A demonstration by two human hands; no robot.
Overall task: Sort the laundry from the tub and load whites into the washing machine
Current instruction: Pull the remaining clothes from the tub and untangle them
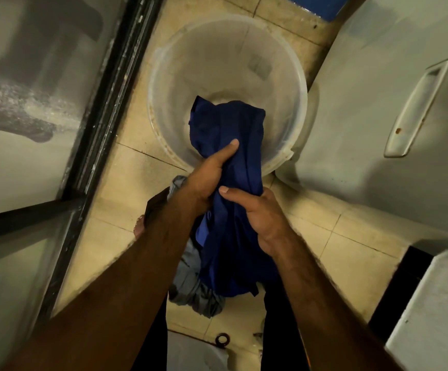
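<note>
A dark blue garment (233,135) hangs bunched in both my hands above the near rim of a translucent white tub (164,76) on the tiled floor. My left hand (207,175) grips the cloth from the left, thumb laid flat on top. Just below it, my right hand (260,218) grips the same cloth from the right. The tub's inside shows no other laundry. A grey-blue garment (190,285) lies crumpled on the floor under my arms. The washing machine (378,116) stands at the right, white, with a recessed handle.
A dark metal door frame (102,116) with frosted glass runs along the left. Beige floor tiles (132,210) lie between it and the machine. Another white appliance corner (431,303) is at the lower right. A bare foot (139,226) shows beside the floor pile.
</note>
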